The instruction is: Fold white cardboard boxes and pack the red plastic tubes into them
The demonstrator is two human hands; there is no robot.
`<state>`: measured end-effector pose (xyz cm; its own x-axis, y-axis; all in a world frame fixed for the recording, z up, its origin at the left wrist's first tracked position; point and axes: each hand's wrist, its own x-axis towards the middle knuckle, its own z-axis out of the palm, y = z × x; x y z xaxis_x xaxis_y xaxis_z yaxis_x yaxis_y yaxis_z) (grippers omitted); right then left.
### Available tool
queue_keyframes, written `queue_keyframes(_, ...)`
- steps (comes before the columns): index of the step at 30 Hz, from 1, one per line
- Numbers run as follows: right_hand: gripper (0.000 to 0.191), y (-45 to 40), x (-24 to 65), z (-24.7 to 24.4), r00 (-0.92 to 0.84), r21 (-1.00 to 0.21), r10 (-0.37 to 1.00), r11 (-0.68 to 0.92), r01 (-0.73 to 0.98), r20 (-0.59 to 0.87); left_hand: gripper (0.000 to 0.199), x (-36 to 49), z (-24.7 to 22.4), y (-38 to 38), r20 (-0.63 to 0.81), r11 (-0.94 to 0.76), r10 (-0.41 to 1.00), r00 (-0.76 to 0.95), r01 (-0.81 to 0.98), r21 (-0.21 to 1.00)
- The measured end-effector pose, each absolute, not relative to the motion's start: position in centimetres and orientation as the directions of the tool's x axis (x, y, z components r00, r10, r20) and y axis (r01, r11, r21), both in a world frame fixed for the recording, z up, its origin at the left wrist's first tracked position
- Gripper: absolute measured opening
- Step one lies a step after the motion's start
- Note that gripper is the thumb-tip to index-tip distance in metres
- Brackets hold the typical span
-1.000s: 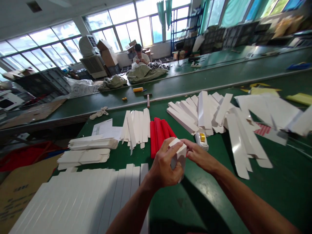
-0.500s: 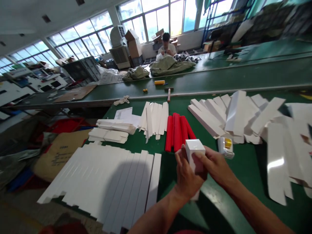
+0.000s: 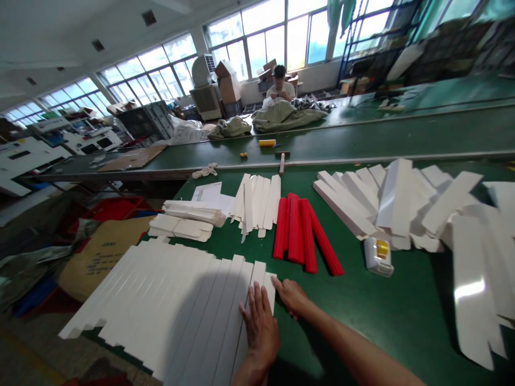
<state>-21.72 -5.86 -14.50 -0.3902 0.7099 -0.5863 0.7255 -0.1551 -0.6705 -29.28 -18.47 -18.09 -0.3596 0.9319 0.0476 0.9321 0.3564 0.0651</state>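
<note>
Card blanks point(image 3: 201, 311), touching left hand point(image 3: 259, 335), right hand point(image 3: 292, 296)

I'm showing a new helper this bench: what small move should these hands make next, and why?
Probably peel the end white card strip off the fanned row with the right hand: its fingers touch that strip's edge, while the left hand lies flat at the row's end and could steady it.
</note>
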Motion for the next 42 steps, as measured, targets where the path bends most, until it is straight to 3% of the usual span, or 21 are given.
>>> queue_keyframes(3, 0.057, -5.0, -20.6, -14.9, -0.450, -0.668, 0.687, -0.068, 0.741, -0.570, 0.072, -30.0, -18.3, -19.2, 0.065, 0.375, 0.923, -0.379, 0.925, 0.063)
queue_keyframes(6, 0.044, -3.8, -18.1, -15.4, -0.485, -0.683, 0.698, -0.008, 0.731, -0.527, 0.060, -31.3, -16.3, -17.4, 0.026, 0.407, 0.910, -0.413, 0.905, 0.125)
queue_keyframes(8, 0.037, -3.3, -16.3, -15.9, -0.476, -0.682, 0.724, 0.011, 0.732, -0.499, 0.053, -32.9, -14.3, -14.0, 0.018, 0.464, 0.882, -0.471, 0.875, 0.140)
queue_keyframes(12, 0.027, -3.9, -13.9, -16.9, -0.459, -0.681, 0.780, 0.059, 0.730, -0.425, 0.065, -37.0, -10.6, -4.7, 0.072, 0.572, 0.811, -0.581, 0.813, 0.113)
queue_keyframes(14, 0.027, -4.8, -13.4, -17.7, -0.463, -0.699, 0.786, 0.056, 0.713, -0.410, 0.055, -38.9, -8.9, -1.1, 0.045, 0.595, 0.797, -0.602, 0.796, 0.114)
queue_keyframes(17, 0.037, -5.4, -12.3, -17.9, -0.458, -0.734, 0.723, -0.099, 0.672, -0.517, 0.027, -41.0, -5.8, 1.0, -0.018, 0.559, 0.828, -0.561, 0.821, 0.120)
queue_keyframes(20, 0.044, -4.4, -10.8, -14.3, -0.501, -0.791, 0.746, -0.056, 0.609, -0.438, 0.022, -42.4, -0.7, -0.7, 0.000, 0.418, 0.907, -0.421, 0.902, 0.107)
queue_keyframes(24, 0.049, -0.8, -8.3, -3.0, -0.487, -0.737, 0.872, 0.364, 0.569, 0.055, 0.027, -42.3, 9.9, -5.4, 0.039, 0.125, 0.991, -0.128, 0.989, 0.075)
queue_keyframes(26, 0.079, 1.1, -7.3, 2.9, -0.515, -0.579, 0.764, 0.637, 0.509, 0.388, 0.024, -40.9, 15.2, -7.7, 0.055, -0.145, 0.988, 0.143, 0.989, 0.038)
queue_keyframes(27, 0.098, 1.9, -7.1, 5.3, -0.573, -0.510, 0.683, 0.726, 0.461, 0.454, 0.023, -40.0, 17.3, -8.6, 0.081, -0.298, 0.952, 0.294, 0.954, 0.033)
queue_keyframes(29, 0.124, 2.6, -6.8, 8.4, -0.740, -0.505, 0.546, 0.801, 0.321, 0.394, 0.025, -37.8, 20.3, -9.6, 0.090, -0.554, 0.831, 0.549, 0.831, 0.048)
queue_keyframes(31, 0.133, 1.9, -7.0, 9.3, -0.873, -0.645, 0.451, 0.726, 0.238, 0.185, 0.027, -35.5, 21.3, -9.8, 0.112, -0.676, 0.734, 0.669, 0.735, 0.040)
queue_keyframes(33, 0.129, 0.0, -7.3, 8.3, -0.919, -0.808, 0.395, 0.537, 0.242, -0.012, 0.026, -33.6, 20.7, -9.2, 0.145, -0.725, 0.684, 0.715, 0.688, 0.031)
queue_keyframes(36, 0.102, -3.6, -7.9, 5.0, -0.911, -0.958, 0.391, 0.186, 0.218, -0.132, 0.026, -32.0, 17.9, -7.8, 0.175, -0.768, 0.640, 0.748, 0.634, 0.097)
queue_keyframes(38, 0.077, -5.4, -8.2, 2.7, -0.890, -0.988, 0.431, -0.019, 0.152, -0.145, 0.023, -31.5, 15.1, -7.0, 0.254, -0.732, 0.681, 0.686, 0.631, 0.259)
queue_keyframes(39, 0.068, -5.9, -8.3, 1.7, -0.874, -0.989, 0.463, -0.109, 0.104, -0.143, 0.019, -31.3, 13.5, -6.7, 0.322, -0.671, 0.741, 0.589, 0.638, 0.378)
queue_keyframes(40, 0.062, -6.2, -8.4, 0.9, -0.853, -0.981, 0.502, -0.188, 0.051, -0.140, 0.028, -31.0, 11.7, -6.6, 0.381, -0.584, 0.812, 0.442, 0.625, 0.519)
queue_keyframes(42, 0.057, -6.1, -8.6, -0.3, -0.807, -0.957, 0.574, -0.286, -0.039, -0.139, 0.085, -30.0, 7.8, -6.5, 0.389, -0.375, 0.918, 0.082, 0.503, 0.779)
